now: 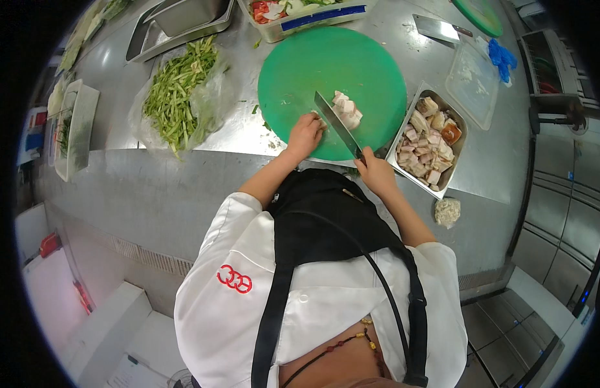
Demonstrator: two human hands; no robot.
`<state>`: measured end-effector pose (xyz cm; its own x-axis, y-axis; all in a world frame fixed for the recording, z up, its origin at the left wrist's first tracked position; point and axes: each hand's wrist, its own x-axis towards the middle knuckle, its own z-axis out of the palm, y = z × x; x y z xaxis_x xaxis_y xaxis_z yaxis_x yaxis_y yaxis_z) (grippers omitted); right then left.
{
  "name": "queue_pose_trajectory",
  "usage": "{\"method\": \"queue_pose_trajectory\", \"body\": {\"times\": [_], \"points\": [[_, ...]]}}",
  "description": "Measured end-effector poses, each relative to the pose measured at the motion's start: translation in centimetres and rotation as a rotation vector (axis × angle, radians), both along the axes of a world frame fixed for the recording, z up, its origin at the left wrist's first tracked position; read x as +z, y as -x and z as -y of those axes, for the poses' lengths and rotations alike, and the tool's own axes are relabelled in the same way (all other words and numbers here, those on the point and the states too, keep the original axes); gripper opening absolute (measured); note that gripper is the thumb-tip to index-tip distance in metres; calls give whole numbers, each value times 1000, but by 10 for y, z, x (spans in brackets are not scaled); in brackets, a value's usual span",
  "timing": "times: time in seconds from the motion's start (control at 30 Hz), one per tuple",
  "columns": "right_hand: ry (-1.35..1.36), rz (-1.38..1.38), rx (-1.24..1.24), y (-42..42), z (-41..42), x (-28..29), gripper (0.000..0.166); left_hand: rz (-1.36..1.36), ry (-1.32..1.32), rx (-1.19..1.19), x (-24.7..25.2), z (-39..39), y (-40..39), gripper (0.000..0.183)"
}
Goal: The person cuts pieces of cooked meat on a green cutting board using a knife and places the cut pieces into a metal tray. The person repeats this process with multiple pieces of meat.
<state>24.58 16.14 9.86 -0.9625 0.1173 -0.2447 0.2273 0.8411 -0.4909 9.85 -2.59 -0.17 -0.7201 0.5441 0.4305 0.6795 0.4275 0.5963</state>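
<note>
My right hand (376, 173) is closed around the handle of a cleaver (338, 121), whose blade slants up and to the left over a round green cutting board (300, 63). Cut pieces of pale meat (346, 110) lie on the board just right of the blade. My left hand (306, 135) rests on the board left of the blade, fingertips curled on a small piece of meat (322, 119) that they mostly cover. Beside the board on the right, a steel tray (441, 193) holds chunks of pale meat (421, 153), one with browned skin.
Sliced green vegetables (181, 92) lie on a plastic bag to the left. Behind the board stand a plastic bin of vegetables (309, 22) and steel pans (183, 24). A second cleaver (436, 29), a clear lid (472, 85) and a small bag (447, 212) lie rightward.
</note>
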Motion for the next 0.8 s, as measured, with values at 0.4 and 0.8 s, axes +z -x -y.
{"method": "queue_pose_trajectory", "body": {"times": [0.4, 0.8], "points": [[-20, 82, 98, 9, -5, 9, 29, 25, 71, -39, 9, -3, 6, 18], [-41, 85, -4, 49, 37, -47, 27, 36, 72, -37, 7, -2, 4, 19]]}}
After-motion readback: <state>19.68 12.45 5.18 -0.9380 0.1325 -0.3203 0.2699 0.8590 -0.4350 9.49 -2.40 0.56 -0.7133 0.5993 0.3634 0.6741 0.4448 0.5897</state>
